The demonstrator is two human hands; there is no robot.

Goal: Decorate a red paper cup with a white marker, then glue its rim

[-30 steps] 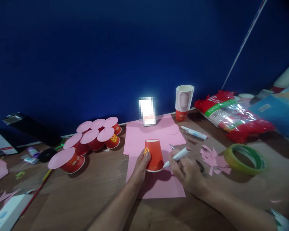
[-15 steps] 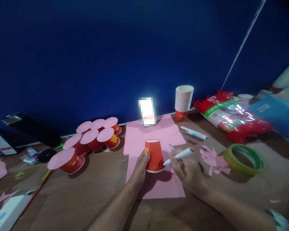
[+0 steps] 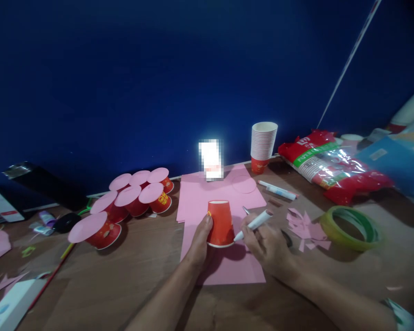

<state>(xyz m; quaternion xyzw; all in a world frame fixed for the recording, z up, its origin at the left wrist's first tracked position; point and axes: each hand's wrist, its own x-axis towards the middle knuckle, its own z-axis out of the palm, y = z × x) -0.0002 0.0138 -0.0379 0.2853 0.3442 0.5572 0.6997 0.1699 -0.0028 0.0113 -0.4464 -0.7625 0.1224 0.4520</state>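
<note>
Red cup (image 3: pixel 221 224) stands rim-down on pink sheet (image 3: pixel 229 271), mid-table (image 3: pixel 131 271). Since half a second ago the white marker (image 3: pixel 255 222) has dipped, tip back at the cup's lower right rim; less yellow print shows, so the cup seems slightly turned. Little ground gained along the rim. Left hand (image 3: pixel 200 239) clasps the cup's side, thumb up the wall. Right hand (image 3: pixel 269 246) is closed on the marker in a writing grip

A bright white thing (image 3: pixel 210 159) at the back is blurred past telling. The right hand (image 3: pixel 267 246) covers most of the scissors (image 3: pixel 288 239); a white box (image 3: pixel 7 308) runs off the lower-left edge.
</note>
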